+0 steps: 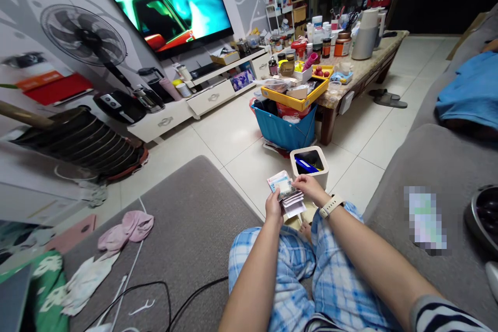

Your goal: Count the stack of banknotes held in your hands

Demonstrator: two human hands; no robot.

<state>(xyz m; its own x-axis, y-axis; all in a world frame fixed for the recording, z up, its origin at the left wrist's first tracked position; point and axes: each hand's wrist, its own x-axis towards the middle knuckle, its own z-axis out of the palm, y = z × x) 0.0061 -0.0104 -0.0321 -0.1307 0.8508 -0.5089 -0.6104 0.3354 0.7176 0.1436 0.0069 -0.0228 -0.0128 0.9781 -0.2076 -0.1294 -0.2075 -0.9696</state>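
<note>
Where the left hand (274, 207) holds them, pale paper notes (283, 188) fan unevenly.

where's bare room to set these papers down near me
Grey sofa cushion lies bare between the pink cloth and your left hand, which holds the paper stack. Floor tile shows between the blue crate and oil heater. The stone-topped coffee table is crowded with jars and bottles.

Home living room — sofa (436, 176), television (169, 10), standing fan (83, 36)
</note>
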